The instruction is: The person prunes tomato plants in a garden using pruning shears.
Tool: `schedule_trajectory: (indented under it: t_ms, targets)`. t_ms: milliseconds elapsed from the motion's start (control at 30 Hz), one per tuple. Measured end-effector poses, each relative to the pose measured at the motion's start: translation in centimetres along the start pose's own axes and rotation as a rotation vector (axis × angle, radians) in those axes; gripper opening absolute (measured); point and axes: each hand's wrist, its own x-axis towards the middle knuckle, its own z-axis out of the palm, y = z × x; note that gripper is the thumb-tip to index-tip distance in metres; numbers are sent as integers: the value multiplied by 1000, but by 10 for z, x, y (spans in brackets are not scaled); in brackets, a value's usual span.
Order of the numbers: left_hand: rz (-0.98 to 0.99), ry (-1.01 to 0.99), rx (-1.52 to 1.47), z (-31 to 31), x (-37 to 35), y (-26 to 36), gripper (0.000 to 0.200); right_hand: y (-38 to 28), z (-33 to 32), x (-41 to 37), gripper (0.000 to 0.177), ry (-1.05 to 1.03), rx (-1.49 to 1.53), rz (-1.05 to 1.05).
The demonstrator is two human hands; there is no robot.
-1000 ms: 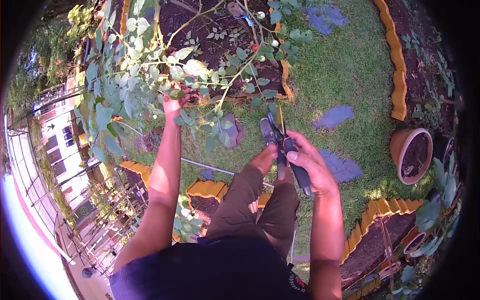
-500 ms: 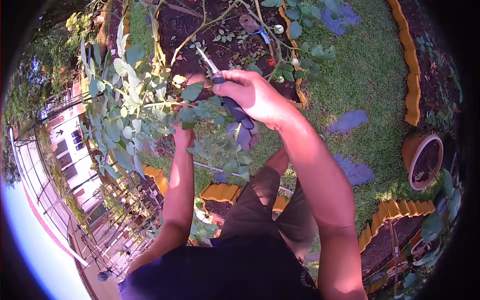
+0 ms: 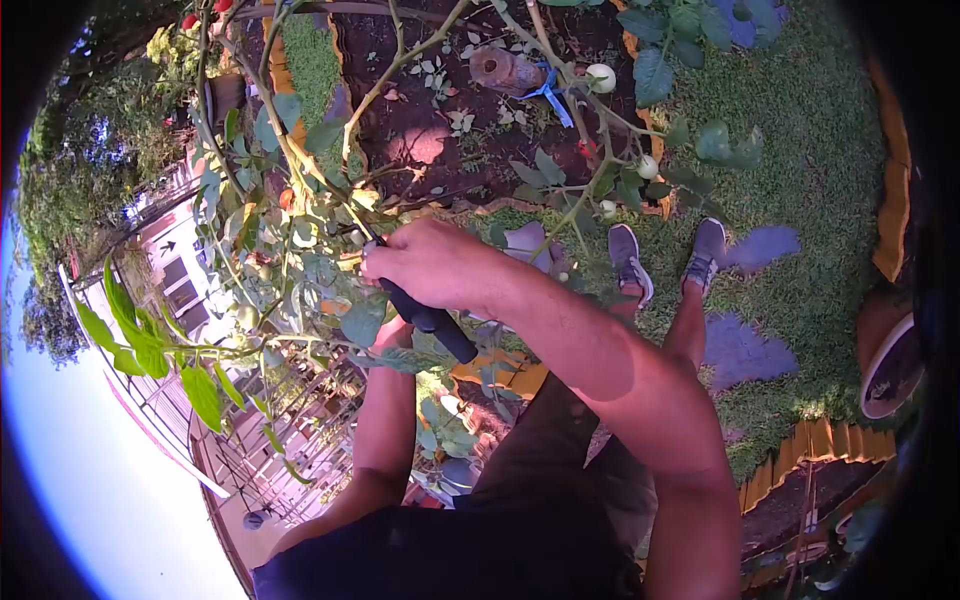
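My right hand [image 3: 430, 262] is closed around the dark handle of pruning snips [image 3: 430, 318]. Their slim pointed blade reaches up and left against a stem of the tomato plant [image 3: 290, 145]. Just below, my left hand [image 3: 393, 335] is among the foliage, its fingers hidden by leaves and by my right hand. A leafy green shoot [image 3: 205, 350] sticks out to the left of it. Pale green tomatoes [image 3: 601, 78] hang on the right branches, near a stem tied with a blue strip [image 3: 550, 98]. Red tomatoes [image 3: 222, 6] show at the top left.
A brown post stub [image 3: 500, 70] stands in the dark soil bed. Yellow corrugated edging [image 3: 895, 170] borders the lawn [image 3: 800, 190], with flat stepping stones [image 3: 745, 350]. My shoes [image 3: 625, 255] are on the grass. A clay pot [image 3: 890, 365] sits at the right.
My right hand has moved left and down with the snips, bringing the blade in among the stems. The view has shifted, and the bright leafy shoot now juts out at the left.
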Motion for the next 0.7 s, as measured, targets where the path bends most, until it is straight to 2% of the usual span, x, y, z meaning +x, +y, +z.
schedule_trajectory:
  t_ms: [200, 300, 333, 400, 500, 700]
  targets:
    - [-102, 54, 50, -16, -6, -8, 25, 17, 19, 27, 33, 24, -19, -124]
    - [-148, 75, 67, -23, -14, -10, 25, 23, 27, 31, 46, 87, 56, -148]
    - [-164, 79, 76, -24, -16, -10, 25, 24, 28, 33, 50, 44, 52, -137]
    - [-188, 89, 87, -26, -19, -10, 25, 24, 34, 28, 44, 149, -36, -205]
    - [-212, 99, 104, -28, -21, -10, 26, 21, 41, 29, 46, 208, -138, -209]
    - [-246, 103, 134, -33, -26, -5, 26, 14, 44, 37, 49, 197, -148, -173]
